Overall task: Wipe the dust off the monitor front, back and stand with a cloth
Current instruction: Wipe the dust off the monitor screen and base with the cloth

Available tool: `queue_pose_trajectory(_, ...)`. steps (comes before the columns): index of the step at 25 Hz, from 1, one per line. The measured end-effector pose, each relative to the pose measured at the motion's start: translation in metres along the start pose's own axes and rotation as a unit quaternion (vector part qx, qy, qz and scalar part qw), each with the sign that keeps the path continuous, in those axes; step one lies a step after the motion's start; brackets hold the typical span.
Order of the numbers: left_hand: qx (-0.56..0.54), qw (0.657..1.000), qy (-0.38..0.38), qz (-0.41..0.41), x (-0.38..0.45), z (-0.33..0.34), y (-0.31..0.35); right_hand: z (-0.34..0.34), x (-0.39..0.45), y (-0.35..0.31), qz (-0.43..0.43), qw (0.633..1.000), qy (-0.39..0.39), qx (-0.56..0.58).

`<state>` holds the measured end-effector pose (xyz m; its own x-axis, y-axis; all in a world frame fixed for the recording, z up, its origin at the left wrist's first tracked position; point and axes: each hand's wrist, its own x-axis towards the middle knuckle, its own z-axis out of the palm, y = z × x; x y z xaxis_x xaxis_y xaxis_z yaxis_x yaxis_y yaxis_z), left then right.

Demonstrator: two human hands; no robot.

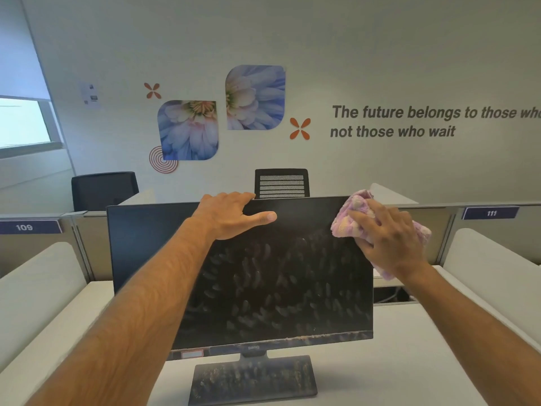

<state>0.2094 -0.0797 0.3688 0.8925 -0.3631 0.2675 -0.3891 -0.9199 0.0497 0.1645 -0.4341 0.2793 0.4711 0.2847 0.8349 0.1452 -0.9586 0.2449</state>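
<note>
A black monitor (278, 288) stands on the white desk, its dark screen covered with dusty smudges. Its flat rectangular stand base (251, 379) is dusty too. My left hand (231, 215) grips the monitor's top edge near the middle, fingers over the back and thumb on the screen. My right hand (389, 241) presses a bunched pink cloth (351, 215) against the screen's upper right corner. Part of the cloth hangs past the monitor's right edge.
The white desk (409, 361) has low white side dividers (491, 265) left and right. Behind the monitor run grey partitions with labels 109 and 111. Two black office chairs (281, 183) stand beyond, before a wall with flower pictures and lettering.
</note>
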Motion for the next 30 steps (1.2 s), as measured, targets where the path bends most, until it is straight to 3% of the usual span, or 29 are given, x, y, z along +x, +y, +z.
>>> queue_pose_trajectory(4,0.004,1.0,0.002,0.001,0.001,0.001,0.001,0.004,-0.001,0.001,0.168,0.984,0.026,0.049)
queue_pose_trajectory(5,0.004,1.0,0.001,0.0,0.0,0.001,0.001,0.006,-0.004,0.0,0.142,0.989,0.025,0.036)
queue_pose_trajectory(8,0.004,1.0,0.0,-0.002,0.0,0.0,0.001,0.005,-0.02,0.008,-0.081,0.996,-0.023,-0.017)
queue_pose_trajectory(9,0.005,1.0,-0.001,-0.002,0.0,0.001,0.001,0.004,-0.023,0.013,-0.111,0.993,-0.03,-0.025)
queue_pose_trajectory(10,0.006,1.0,-0.002,-0.002,0.001,0.002,0.001,0.004,-0.025,0.017,-0.096,0.995,-0.03,-0.025)
queue_pose_trajectory(13,0.005,1.0,0.0,0.0,0.001,0.001,0.001,0.008,-0.028,0.012,0.055,0.998,-0.002,0.021)
queue_pose_trajectory(14,0.006,1.0,0.0,0.001,0.0,0.0,0.001,0.009,-0.03,0.009,0.046,0.999,-0.003,0.019)
queue_pose_trajectory(17,0.007,1.0,-0.005,0.003,-0.002,-0.001,0.001,0.009,-0.045,0.005,-0.118,0.992,-0.047,-0.005)
queue_pose_trajectory(18,0.007,1.0,-0.006,0.003,-0.002,-0.001,0.002,0.008,-0.048,0.006,-0.125,0.991,-0.053,-0.004)
queue_pose_trajectory(21,0.006,1.0,-0.006,0.0,-0.002,-0.001,0.002,0.011,-0.05,0.007,0.004,0.999,-0.023,0.027)
queue_pose_trajectory(22,0.007,1.0,-0.006,0.0,-0.001,-0.001,0.002,0.012,-0.052,0.004,0.013,0.999,-0.018,0.032)
queue_pose_trajectory(26,0.006,1.0,-0.006,0.001,-0.001,0.0,0.001,0.01,-0.066,0.006,-0.19,0.979,-0.072,-0.009)
queue_pose_trajectory(27,0.007,1.0,-0.005,0.001,0.0,0.0,0.001,0.009,-0.066,0.011,-0.178,0.981,-0.072,-0.011)
queue_pose_trajectory(30,0.009,1.0,-0.004,-0.003,0.0,0.001,0.001,0.012,-0.062,0.014,0.006,0.999,-0.034,0.026)
